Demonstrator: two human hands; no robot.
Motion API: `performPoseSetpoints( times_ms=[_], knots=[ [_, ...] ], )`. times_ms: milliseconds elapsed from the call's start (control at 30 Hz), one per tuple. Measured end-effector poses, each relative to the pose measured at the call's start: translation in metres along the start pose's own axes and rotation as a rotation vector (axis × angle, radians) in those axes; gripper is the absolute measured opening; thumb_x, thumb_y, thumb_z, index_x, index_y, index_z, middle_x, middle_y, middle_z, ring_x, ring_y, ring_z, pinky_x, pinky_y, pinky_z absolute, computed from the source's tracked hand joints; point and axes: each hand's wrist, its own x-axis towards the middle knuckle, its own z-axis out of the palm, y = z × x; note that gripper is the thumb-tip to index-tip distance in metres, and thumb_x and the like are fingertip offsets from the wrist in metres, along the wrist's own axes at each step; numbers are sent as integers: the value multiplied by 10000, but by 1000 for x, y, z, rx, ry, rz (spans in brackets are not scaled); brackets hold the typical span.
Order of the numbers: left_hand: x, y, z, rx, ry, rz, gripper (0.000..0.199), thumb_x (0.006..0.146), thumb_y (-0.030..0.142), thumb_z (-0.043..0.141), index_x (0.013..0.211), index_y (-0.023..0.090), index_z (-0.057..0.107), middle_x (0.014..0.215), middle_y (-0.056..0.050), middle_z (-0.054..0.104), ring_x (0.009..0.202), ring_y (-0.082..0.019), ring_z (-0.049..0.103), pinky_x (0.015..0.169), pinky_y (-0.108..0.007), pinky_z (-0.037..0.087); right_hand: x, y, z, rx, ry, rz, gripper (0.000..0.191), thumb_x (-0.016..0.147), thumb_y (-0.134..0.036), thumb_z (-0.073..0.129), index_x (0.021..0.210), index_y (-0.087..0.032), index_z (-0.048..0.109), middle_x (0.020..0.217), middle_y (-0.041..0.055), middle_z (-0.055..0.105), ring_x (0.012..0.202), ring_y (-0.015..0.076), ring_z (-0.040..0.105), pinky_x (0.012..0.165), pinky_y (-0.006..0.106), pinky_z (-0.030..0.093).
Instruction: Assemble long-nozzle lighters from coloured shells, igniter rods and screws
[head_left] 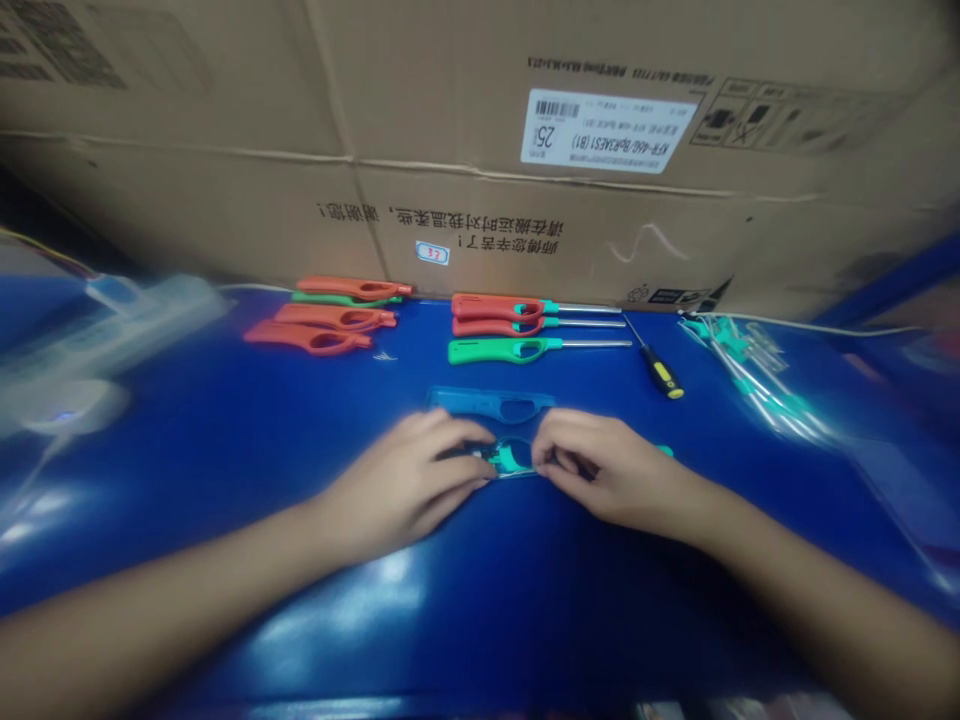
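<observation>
Between my hands lies a blue lighter shell half (525, 474) with a teal trigger piece (511, 457) in it. My left hand (416, 475) has its fingers closed on the left part of this shell, by the trigger piece. At the right end, my right hand (596, 462) is pinched, its fingertips against the shell; whether a small part is between them is hidden. Just behind my hands is another blue shell half (491, 403), lying flat on the table. A teal tip (664, 452) shows past my right hand.
Behind are orange and green handles (345, 318), several lighters with metal tubes (510, 350), a screwdriver (660, 372) and teal parts with metal tubes (757, 385). A power strip (127, 320) is at left. A cardboard box (450, 120) stands behind the blue table (420, 640).
</observation>
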Motion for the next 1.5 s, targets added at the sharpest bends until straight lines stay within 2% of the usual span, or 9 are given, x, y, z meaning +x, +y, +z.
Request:
performPoseSetpoints(
  times_ms=[300, 667, 933, 1067, 1167, 1233, 1367, 1500],
  knots=[
    [-1, 0, 1, 1, 42, 40, 228, 997, 195, 533, 1139, 242, 705, 1257, -87, 652, 1047, -224, 603, 884, -363, 471, -1, -1, -2, -81, -12, 10, 89, 923, -112, 564, 905, -198, 578, 844, -7, 574, 689, 104, 489, 643, 228, 375],
    [-1, -1, 2, -34, 49, 18, 219, 979, 190, 562, 1112, 247, 727, 1259, -88, 656, 1067, -230, 611, 909, -385, 487, -1, -3, -1, -73, -4, 29, 85, 914, -112, 576, 901, -196, 578, 820, -17, 557, 666, 97, 473, 627, 223, 366],
    [-2, -4, 1, -3, 83, 60, 235, 967, 181, 574, 1145, 238, 716, 1234, -89, 694, 1071, -221, 660, 901, -367, 512, -1, -3, -3, -71, 23, 16, 95, 896, -93, 583, 898, -182, 617, 785, -12, 558, 655, 98, 495, 612, 220, 389],
    [-4, -8, 4, -28, 163, 83, 233, 953, 164, 612, 1157, 220, 708, 1156, -58, 752, 1048, -184, 704, 930, -337, 539, -1, 0, -4, -85, 40, -16, 115, 904, -78, 569, 896, -178, 626, 845, 9, 596, 690, 104, 524, 622, 224, 409],
    [-5, -9, 3, 3, 181, 101, 237, 948, 160, 625, 1166, 209, 705, 1158, -44, 760, 1050, -180, 719, 955, -340, 555, -2, 2, -5, -97, 35, -21, 100, 916, -98, 573, 918, -178, 634, 885, 19, 615, 714, 109, 551, 638, 228, 440],
    [-5, -9, 2, 38, 164, 123, 233, 961, 162, 606, 1169, 202, 703, 1168, -40, 760, 1055, -191, 723, 958, -356, 568, -4, 1, -5, -127, 31, -21, 118, 941, -142, 566, 1013, -179, 652, 964, 44, 634, 771, 126, 590, 684, 244, 484],
    [-4, -6, -2, 112, 131, 153, 239, 989, 170, 554, 1178, 185, 699, 1174, -43, 759, 1060, -221, 726, 920, -376, 602, -6, -2, -3, -272, -15, -80, 308, 1000, -238, 496, 1279, -192, 618, 1227, 112, 614, 974, 186, 646, 826, 330, 554],
    [-4, -4, -3, 206, 116, 167, 268, 992, 159, 533, 1214, 159, 683, 1151, -60, 767, 1032, -249, 736, 882, -408, 622, -6, -4, -1, -434, -84, -153, 382, 1023, -280, 441, 1372, -192, 570, 1403, 143, 541, 1081, 244, 648, 845, 412, 584]
  ],
)
